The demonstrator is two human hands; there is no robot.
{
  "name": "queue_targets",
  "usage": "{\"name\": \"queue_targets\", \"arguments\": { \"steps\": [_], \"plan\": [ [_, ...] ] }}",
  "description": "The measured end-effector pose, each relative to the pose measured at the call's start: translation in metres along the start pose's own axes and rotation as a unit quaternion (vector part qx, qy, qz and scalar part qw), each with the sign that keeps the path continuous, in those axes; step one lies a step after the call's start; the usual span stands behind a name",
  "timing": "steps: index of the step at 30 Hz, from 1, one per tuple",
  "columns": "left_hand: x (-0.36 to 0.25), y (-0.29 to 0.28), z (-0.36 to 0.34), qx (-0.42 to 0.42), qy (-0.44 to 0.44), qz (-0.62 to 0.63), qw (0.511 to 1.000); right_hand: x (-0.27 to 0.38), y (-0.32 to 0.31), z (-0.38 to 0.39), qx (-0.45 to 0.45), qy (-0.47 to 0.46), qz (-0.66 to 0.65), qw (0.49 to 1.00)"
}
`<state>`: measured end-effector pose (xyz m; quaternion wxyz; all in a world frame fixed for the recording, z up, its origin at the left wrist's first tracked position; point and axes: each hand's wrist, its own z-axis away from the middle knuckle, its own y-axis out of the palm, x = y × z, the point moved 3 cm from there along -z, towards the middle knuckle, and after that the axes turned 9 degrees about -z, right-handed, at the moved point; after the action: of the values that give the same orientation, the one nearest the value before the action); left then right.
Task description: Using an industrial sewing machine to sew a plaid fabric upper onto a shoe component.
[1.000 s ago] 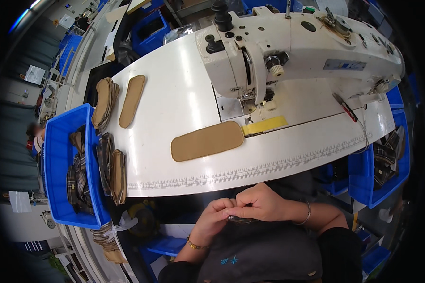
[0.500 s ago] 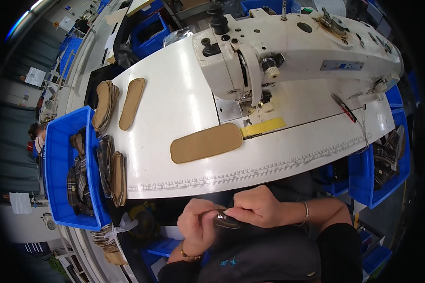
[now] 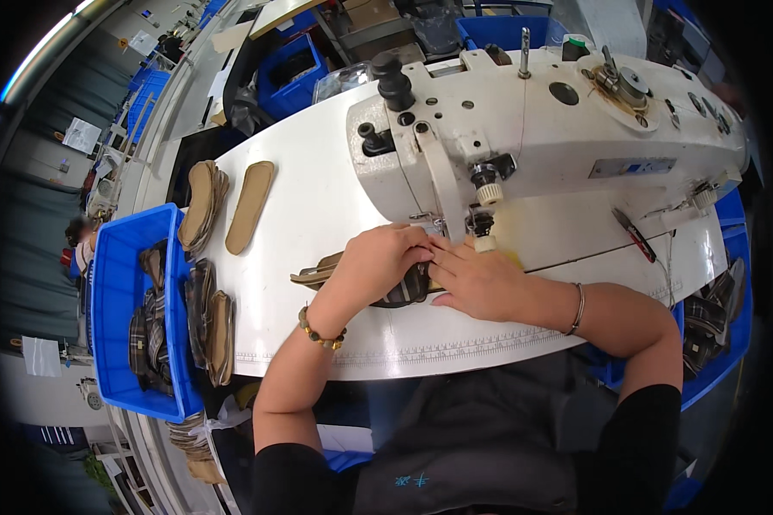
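Note:
A white sewing machine [image 3: 550, 129] stands over a white worktable. Below its needle area lies a plaid fabric piece [image 3: 410, 288] with tan layers [image 3: 314, 273] showing at its left end. My left hand [image 3: 374, 264] bends over this piece, fingers closed on it close to the presser foot. From the other side my right hand [image 3: 483, 281] lies across the fabric's right end, fingers stretched out and thumb apart. The fingertips of both hands meet in front of the needle. Much of the piece is hidden under my hands.
Tan oval pads [image 3: 251, 208] lie on the table's left part. Plaid pieces [image 3: 220, 336] rest beside a blue bin [image 3: 189, 378] of plaid fabric. Red-and-black thread snips [image 3: 634, 235] lie right of the needle. A printed ruler [image 3: 386, 355] runs along the front edge.
Both hands have moved up from over my lap to the sewing machine. The tan pad lying flat before the needle is no longer visible there; a plaid piece with tan layers lies under my hands.

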<state>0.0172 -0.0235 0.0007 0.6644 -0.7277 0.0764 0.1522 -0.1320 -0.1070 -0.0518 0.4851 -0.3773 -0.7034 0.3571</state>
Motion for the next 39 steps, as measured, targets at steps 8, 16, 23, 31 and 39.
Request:
{"name": "queue_targets", "arguments": {
  "steps": [8, 16, 23, 31, 39],
  "plan": [
    [-0.040, -0.049, 0.020, 0.023, -0.089, -0.229, 0.969, 0.001, 0.002, 0.006, 0.004, -0.040, 0.122, 0.992],
    [-0.012, -0.012, 0.002, -0.028, 0.013, -0.211, 0.977, 0.013, -0.005, 0.005, 0.032, -0.034, 0.066, 0.997],
    [-0.021, 0.008, 0.002, -0.063, -0.021, -0.258, 0.964, 0.013, -0.007, 0.006, -0.002, -0.047, 0.069, 0.996],
    [-0.005, 0.010, -0.002, -0.060, -0.044, -0.217, 0.973, 0.011, -0.009, 0.004, 0.024, -0.039, 0.069, 0.997],
    [0.021, 0.021, -0.009, -0.034, -0.062, 0.050, 0.996, 0.015, -0.011, 0.008, 0.007, -0.055, 0.053, 0.997]
  ]
}}
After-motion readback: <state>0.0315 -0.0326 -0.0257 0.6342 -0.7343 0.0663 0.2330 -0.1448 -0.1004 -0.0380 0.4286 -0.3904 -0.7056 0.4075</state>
